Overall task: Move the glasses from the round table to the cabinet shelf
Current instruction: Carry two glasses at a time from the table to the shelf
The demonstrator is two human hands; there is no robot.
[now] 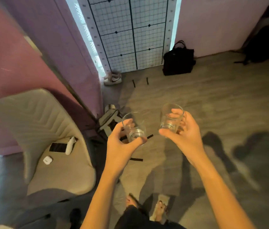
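Note:
My left hand (122, 142) grips a clear drinking glass (134, 128) near its base, thumb under the bottom and fingers around the side. My right hand (184, 136) holds a second clear glass (171, 118), fingers wrapped around its wall and one fingertip over the rim. Both glasses tilt away from me, held side by side in the air above the grey floor. Neither the round table nor the cabinet shelf is in view.
A beige padded chair (36, 126) stands at the left with a phone (58, 147) and a small white case (47, 160) on its seat. A grey backpack (109, 121) lies on the floor ahead. A black bag (178, 61) and white shoes (113, 79) sit by the netted window.

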